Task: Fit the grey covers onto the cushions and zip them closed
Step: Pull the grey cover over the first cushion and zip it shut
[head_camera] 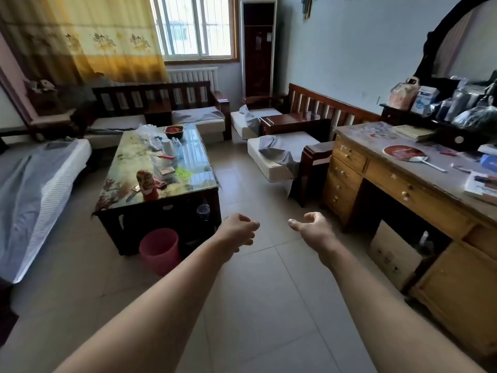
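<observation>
From the head view both arms reach out over the tiled floor — the left hand (pixel 239 229) and right hand (pixel 312 226) hang with loosely curled fingers, holding nothing. A grey cover (pixel 279 152) lies crumpled on a white cushion (pixel 266 164) on the wooden seat ahead — another cover (pixel 29 189) drapes the left cushion (pixel 60 181).

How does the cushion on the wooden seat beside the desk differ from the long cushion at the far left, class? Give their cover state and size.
The seat cushion is short and squarish; the long cushion is much longer. On the seat cushion a grey cover lies crumpled over one part; on the long cushion a grey cover is spread along most of the top. Both are pale, ribbed, and not fully covered.
</observation>
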The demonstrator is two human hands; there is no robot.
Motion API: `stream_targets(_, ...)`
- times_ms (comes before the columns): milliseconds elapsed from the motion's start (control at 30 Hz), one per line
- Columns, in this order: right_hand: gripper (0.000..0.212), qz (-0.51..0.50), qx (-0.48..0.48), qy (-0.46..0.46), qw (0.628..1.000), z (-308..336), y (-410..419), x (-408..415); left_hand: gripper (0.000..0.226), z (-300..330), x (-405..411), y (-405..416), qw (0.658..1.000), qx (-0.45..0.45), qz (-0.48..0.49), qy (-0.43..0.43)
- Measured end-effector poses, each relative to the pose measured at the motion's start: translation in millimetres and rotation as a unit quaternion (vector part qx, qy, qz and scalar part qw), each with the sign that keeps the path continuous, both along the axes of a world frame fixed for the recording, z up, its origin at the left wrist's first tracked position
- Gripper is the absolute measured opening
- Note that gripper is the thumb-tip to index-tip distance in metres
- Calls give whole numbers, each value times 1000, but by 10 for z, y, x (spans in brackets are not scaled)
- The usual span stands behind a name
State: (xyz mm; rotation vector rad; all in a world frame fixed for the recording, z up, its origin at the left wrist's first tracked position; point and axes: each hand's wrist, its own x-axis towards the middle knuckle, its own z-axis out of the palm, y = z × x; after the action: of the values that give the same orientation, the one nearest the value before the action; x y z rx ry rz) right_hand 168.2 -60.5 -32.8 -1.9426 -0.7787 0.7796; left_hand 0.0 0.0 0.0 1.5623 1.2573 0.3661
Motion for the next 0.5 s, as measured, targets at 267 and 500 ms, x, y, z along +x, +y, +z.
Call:
stream_targets(267,58,-2,0,-1,1000,-91,1631,730,22,-44,813,1588,1000,-1,0,-1)
stream_targets(500,52,-49,-20,-9,999,-104,3163,1540,14,-151,1657,3323,999,-12,-35,5)
